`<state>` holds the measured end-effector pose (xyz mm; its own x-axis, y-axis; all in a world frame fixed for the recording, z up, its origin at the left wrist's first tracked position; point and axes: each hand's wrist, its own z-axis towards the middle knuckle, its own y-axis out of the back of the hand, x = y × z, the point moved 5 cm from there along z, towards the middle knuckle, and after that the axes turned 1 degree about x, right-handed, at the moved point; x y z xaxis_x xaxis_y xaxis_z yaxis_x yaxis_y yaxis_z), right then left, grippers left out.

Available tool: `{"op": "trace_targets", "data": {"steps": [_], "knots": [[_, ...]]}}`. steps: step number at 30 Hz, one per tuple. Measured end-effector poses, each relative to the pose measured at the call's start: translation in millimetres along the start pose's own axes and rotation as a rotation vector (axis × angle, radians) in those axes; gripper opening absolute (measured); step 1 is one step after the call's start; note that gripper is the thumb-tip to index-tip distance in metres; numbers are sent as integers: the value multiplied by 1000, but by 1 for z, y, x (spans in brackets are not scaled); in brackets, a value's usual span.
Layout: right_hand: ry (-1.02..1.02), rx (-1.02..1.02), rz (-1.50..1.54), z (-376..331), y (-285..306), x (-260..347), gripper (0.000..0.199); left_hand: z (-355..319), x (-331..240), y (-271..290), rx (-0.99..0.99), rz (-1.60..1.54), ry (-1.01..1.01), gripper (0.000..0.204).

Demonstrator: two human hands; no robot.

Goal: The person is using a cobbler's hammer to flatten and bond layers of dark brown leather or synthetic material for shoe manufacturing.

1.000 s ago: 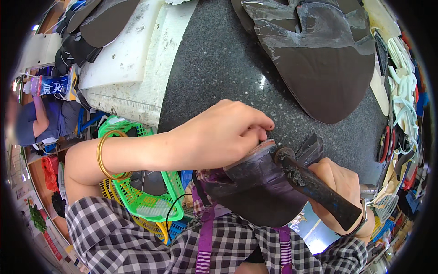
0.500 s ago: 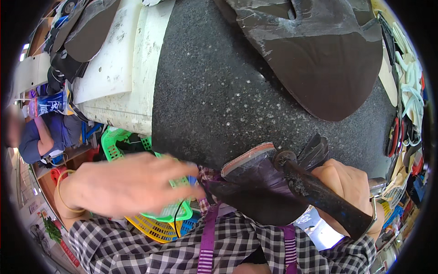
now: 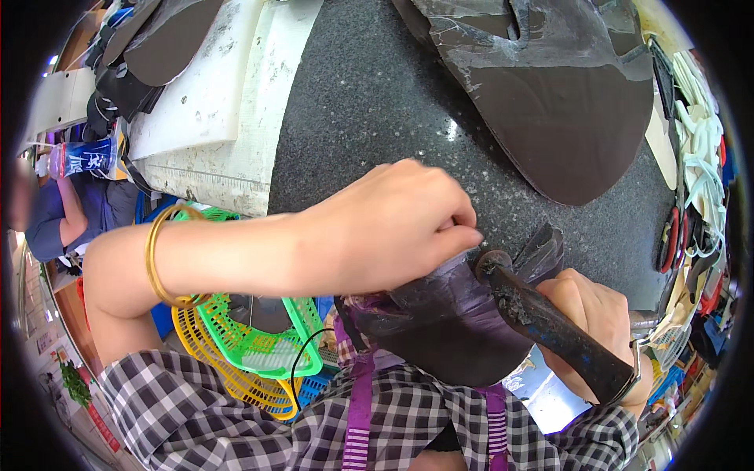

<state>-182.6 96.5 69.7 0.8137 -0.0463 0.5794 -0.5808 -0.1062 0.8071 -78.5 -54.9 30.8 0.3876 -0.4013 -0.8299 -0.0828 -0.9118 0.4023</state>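
Both hands (image 3: 393, 228) press a rough hammer (image 3: 542, 322) onto glossy purple leather (image 3: 440, 314).

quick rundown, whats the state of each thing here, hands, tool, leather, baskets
left hand: closed, fingers pinching the purple leather piece.
right hand: closed around the hammer handle.
hammer: gripped, head resting against the leather at the pinch.
purple leather piece: held at the slab's near edge, bulging and creased.
dark leather sheet: lying flat on the stone slab, untouched.
green basket: tilted, stacked on the yellow basket.
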Motion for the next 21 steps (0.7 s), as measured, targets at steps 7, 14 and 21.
{"op": "trace_targets", "data": {"steps": [7, 14, 21], "knots": [[35, 26, 48, 8, -7, -2, 21, -1, 7, -14, -25, 718, -369, 13], [-72, 113, 196, 15, 1, -14, 22, -14, 19, -19, -228, 738, -851, 19], [-155, 75, 48, 24, 6, 3, 22, -16, 17, -23, -292, 786, -952, 13]]}}
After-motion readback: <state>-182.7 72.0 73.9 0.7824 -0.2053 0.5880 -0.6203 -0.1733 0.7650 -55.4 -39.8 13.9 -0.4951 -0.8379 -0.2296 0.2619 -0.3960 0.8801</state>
